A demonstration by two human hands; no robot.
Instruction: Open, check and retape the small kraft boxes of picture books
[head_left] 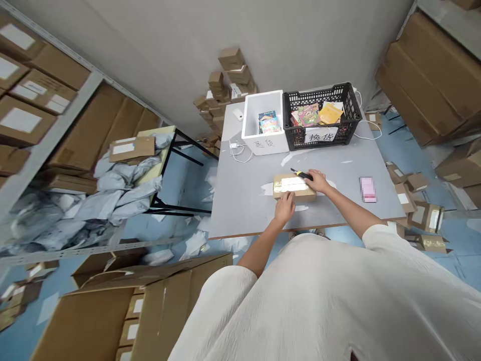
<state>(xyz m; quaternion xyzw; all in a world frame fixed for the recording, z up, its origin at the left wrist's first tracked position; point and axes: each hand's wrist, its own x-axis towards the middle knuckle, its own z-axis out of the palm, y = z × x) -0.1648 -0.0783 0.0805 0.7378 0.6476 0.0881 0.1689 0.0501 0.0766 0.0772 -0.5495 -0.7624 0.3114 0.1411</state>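
A small brown cardboard box (293, 188) with a white label lies on the grey table (248, 200). My left hand (284, 207) rests against the box's near edge, fingers curled on it. My right hand (317, 180) is closed around a yellow and black utility knife (301, 174), whose tip lies over the box's far right corner.
A white foam box (263, 123) and a black plastic crate (319, 118) of colourful packets stand at the table's far edge. A pink item (368, 189) lies to the right. Cardboard boxes fill shelves on both sides; small boxes and paper scraps litter the blue floor.
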